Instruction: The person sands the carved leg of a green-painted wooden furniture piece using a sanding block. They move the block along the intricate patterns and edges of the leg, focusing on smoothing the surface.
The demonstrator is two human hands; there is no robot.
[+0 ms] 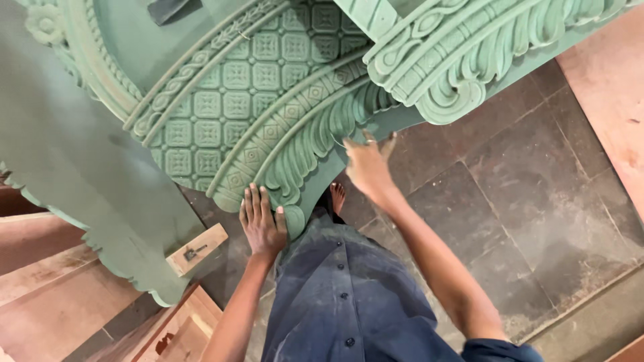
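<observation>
A large green carved panel (235, 87) with a grid of square rosettes and leaf-shaped borders fills the upper left. My left hand (261, 224) lies flat on its lower carved edge, fingers spread. My right hand (367, 164) presses against the edge of the leaf border a little further right, fingers up against the carving; whether it holds anything small is hidden. A second green carved piece (463, 53) with scrolls overlaps the panel at the upper right. My dark blue shirt and one bare foot (337, 196) show below the panel.
Dark stone floor tiles (510, 188) spread to the right. A plain green board (60, 161) leans at the left over bare wooden planks (40, 281), with a small wooden block (198, 249) sticking out. A reddish board (604, 87) lies at the far right.
</observation>
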